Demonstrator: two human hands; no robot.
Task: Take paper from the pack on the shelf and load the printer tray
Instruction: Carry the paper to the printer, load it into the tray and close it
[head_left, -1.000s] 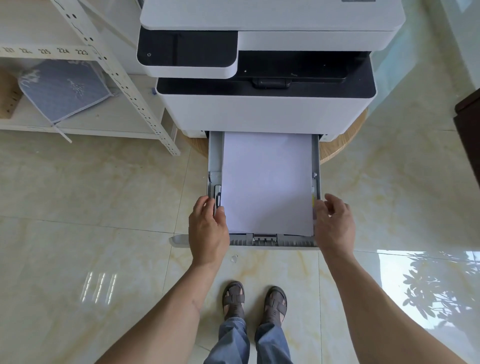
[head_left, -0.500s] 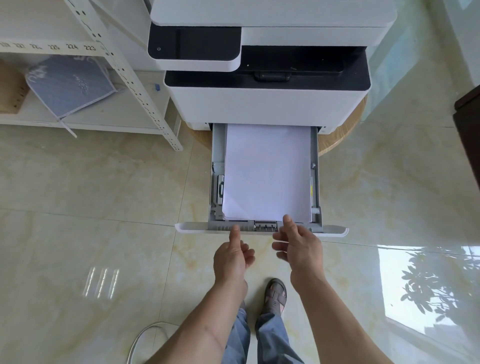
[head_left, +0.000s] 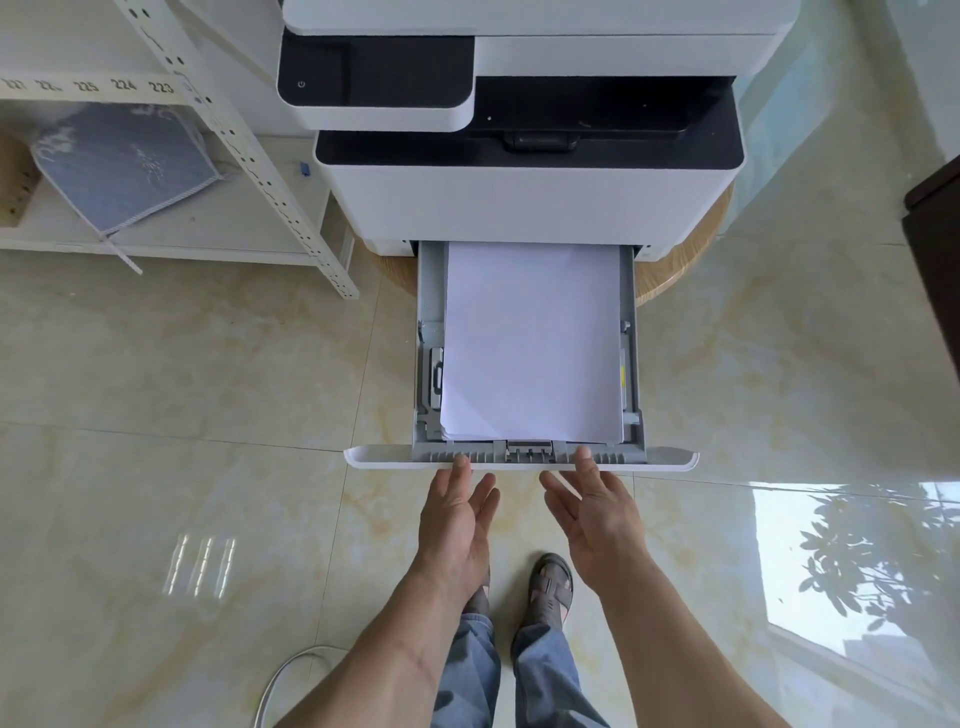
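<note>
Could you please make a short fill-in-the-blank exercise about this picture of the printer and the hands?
1. The printer tray is pulled ____ of the printer.
2. The stack of white paper lies ____ the tray.
3. The left hand and the right hand are both ____, holding nothing.
4. The fingertips of both hands reach the tray's ____ edge.

Missing words: out; inside; open; front

Both arms reach forward, left hand (head_left: 457, 519) and right hand (head_left: 597, 519) open-palmed, fingers spread.
</note>
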